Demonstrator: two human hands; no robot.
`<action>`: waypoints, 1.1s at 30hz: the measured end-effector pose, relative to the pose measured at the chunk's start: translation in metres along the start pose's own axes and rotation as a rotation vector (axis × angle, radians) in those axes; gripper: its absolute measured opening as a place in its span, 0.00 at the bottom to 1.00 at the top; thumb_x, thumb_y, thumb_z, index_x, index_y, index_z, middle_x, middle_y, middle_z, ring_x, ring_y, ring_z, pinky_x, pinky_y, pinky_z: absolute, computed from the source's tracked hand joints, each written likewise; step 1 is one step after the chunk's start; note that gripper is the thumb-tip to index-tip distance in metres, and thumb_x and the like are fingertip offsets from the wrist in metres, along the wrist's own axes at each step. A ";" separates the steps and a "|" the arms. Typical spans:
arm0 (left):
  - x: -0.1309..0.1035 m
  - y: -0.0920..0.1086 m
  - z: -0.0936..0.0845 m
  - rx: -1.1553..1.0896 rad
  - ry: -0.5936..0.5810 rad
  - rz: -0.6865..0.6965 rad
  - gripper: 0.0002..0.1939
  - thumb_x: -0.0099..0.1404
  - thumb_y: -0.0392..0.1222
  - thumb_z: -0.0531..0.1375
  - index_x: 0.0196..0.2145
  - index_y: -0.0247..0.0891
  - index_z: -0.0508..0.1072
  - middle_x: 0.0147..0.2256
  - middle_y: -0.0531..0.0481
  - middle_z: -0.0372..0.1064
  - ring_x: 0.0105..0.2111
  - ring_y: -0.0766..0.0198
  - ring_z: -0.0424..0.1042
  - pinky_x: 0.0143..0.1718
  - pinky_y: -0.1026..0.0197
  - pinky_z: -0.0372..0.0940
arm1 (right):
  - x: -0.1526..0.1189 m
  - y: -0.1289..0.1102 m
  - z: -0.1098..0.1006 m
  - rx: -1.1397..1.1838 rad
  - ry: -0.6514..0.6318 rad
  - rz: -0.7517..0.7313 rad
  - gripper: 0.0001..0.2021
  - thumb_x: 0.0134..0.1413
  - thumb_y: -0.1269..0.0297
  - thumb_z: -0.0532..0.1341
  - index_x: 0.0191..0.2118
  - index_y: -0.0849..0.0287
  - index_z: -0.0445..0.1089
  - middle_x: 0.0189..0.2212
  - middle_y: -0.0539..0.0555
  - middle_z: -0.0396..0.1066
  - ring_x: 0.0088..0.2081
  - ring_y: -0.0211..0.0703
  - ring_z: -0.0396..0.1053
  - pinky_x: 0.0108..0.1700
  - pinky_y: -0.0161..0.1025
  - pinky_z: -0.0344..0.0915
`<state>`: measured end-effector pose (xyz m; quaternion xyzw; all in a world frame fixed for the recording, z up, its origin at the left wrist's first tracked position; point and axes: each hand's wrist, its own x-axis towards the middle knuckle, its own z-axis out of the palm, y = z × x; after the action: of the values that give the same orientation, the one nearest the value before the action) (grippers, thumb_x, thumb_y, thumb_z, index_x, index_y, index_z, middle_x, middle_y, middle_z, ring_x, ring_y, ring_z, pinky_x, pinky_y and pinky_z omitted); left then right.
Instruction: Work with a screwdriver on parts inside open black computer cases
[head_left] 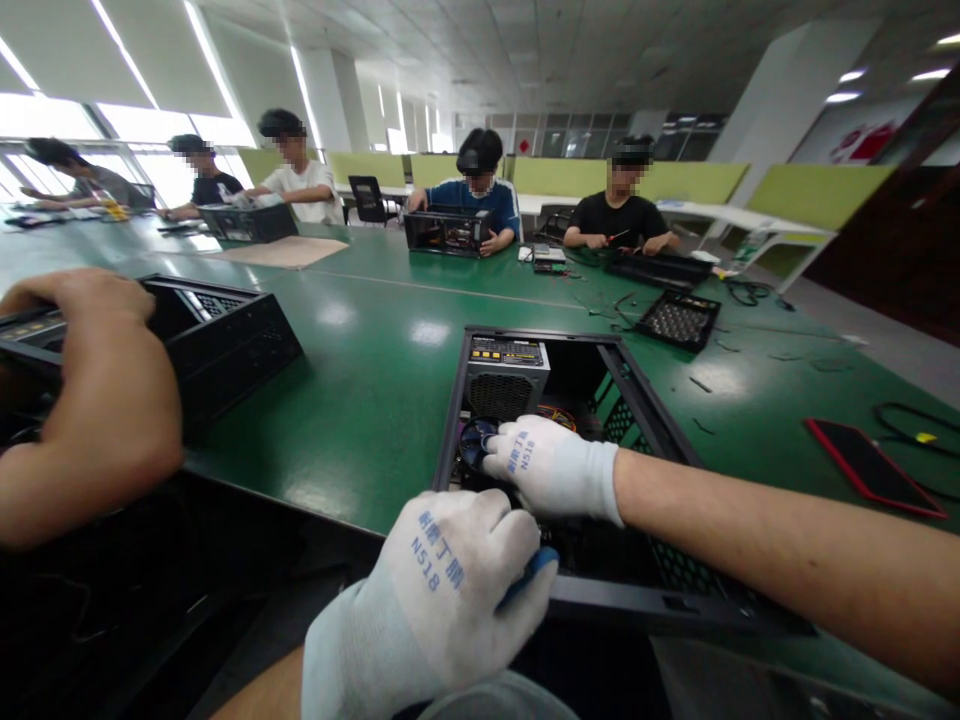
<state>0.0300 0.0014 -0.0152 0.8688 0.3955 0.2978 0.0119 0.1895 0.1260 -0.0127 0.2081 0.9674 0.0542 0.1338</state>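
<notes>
A black computer case lies open on the green table. In it sit a silver power supply with a black label and a round dark cooling fan, with thin coloured wires nearby. My right hand, in a white glove, reaches inside; its fingers are bent together at the fan, and their tips are partly hidden. At the case's near left corner is my gloved left hand, its fingers curled closed. Some blue shows between thumb and fingers; whether it is glove coating or a held thing I cannot tell.
A co-worker's arm works in another black case on the left. Across the green table several people handle cases and parts. To the right lie a black perforated panel, a red-edged black panel and cables.
</notes>
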 end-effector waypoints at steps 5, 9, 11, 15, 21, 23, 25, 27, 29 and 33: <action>-0.001 0.000 0.001 0.010 -0.028 -0.011 0.11 0.72 0.44 0.56 0.30 0.42 0.64 0.27 0.54 0.66 0.24 0.62 0.64 0.26 0.56 0.53 | -0.011 0.004 -0.012 0.066 0.059 0.112 0.12 0.61 0.64 0.58 0.44 0.60 0.77 0.42 0.60 0.78 0.44 0.52 0.75 0.46 0.45 0.66; 0.000 0.000 0.001 0.018 -0.059 -0.023 0.11 0.72 0.45 0.56 0.31 0.42 0.64 0.28 0.53 0.67 0.25 0.62 0.65 0.26 0.56 0.53 | -0.025 0.014 -0.021 0.049 0.037 0.195 0.11 0.63 0.63 0.58 0.43 0.60 0.77 0.42 0.60 0.77 0.45 0.52 0.75 0.47 0.44 0.67; 0.001 0.000 0.001 0.005 -0.059 -0.016 0.10 0.72 0.44 0.56 0.31 0.42 0.64 0.28 0.53 0.67 0.25 0.62 0.65 0.26 0.56 0.53 | -0.036 0.022 -0.023 0.044 0.020 0.248 0.12 0.64 0.62 0.58 0.43 0.60 0.77 0.42 0.59 0.78 0.45 0.51 0.76 0.47 0.42 0.67; 0.000 -0.001 0.001 -0.019 -0.037 -0.013 0.10 0.72 0.44 0.56 0.32 0.42 0.64 0.29 0.53 0.67 0.25 0.62 0.65 0.26 0.56 0.53 | -0.056 0.041 -0.020 -0.001 -0.019 0.335 0.12 0.63 0.63 0.57 0.42 0.59 0.77 0.41 0.59 0.78 0.44 0.50 0.77 0.47 0.41 0.67; -0.002 -0.001 0.003 -0.010 -0.035 -0.022 0.11 0.72 0.44 0.57 0.31 0.42 0.63 0.28 0.54 0.65 0.25 0.62 0.63 0.26 0.55 0.51 | -0.057 0.060 -0.007 -0.169 -0.033 0.457 0.13 0.61 0.63 0.57 0.42 0.59 0.78 0.39 0.61 0.79 0.42 0.55 0.78 0.41 0.46 0.68; -0.002 -0.001 0.003 -0.012 -0.030 -0.011 0.10 0.72 0.43 0.57 0.31 0.42 0.63 0.28 0.54 0.65 0.25 0.63 0.63 0.27 0.55 0.51 | -0.050 0.065 -0.004 -0.196 -0.069 0.479 0.13 0.61 0.64 0.57 0.43 0.60 0.78 0.40 0.62 0.79 0.43 0.58 0.78 0.41 0.47 0.69; -0.002 -0.001 0.003 -0.011 -0.027 -0.008 0.10 0.72 0.42 0.57 0.31 0.42 0.63 0.28 0.53 0.65 0.25 0.63 0.62 0.26 0.56 0.51 | -0.043 0.069 -0.002 -0.199 -0.120 0.492 0.14 0.59 0.65 0.59 0.45 0.61 0.79 0.42 0.63 0.80 0.45 0.60 0.78 0.42 0.48 0.69; -0.002 -0.001 0.003 -0.006 -0.022 -0.012 0.10 0.72 0.42 0.56 0.31 0.42 0.63 0.28 0.53 0.65 0.25 0.63 0.62 0.26 0.56 0.50 | -0.038 0.072 -0.002 -0.191 -0.162 0.496 0.14 0.56 0.67 0.61 0.45 0.62 0.79 0.43 0.64 0.80 0.46 0.60 0.78 0.43 0.48 0.69; -0.003 0.000 0.004 -0.004 -0.017 -0.017 0.10 0.72 0.42 0.56 0.31 0.42 0.62 0.28 0.54 0.64 0.24 0.64 0.61 0.26 0.57 0.50 | -0.035 0.074 -0.004 -0.183 -0.178 0.503 0.14 0.54 0.68 0.63 0.44 0.63 0.80 0.42 0.64 0.80 0.45 0.60 0.78 0.43 0.47 0.70; -0.004 0.001 0.004 -0.001 -0.021 -0.027 0.10 0.71 0.42 0.57 0.31 0.42 0.62 0.28 0.54 0.64 0.24 0.64 0.61 0.27 0.57 0.50 | -0.035 0.075 -0.007 -0.167 -0.176 0.536 0.13 0.55 0.66 0.61 0.43 0.63 0.81 0.43 0.66 0.81 0.45 0.59 0.79 0.44 0.48 0.70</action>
<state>0.0307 -0.0009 -0.0199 0.8664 0.4069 0.2886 0.0209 0.2472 0.1793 0.0142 0.4484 0.8548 0.1489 0.2146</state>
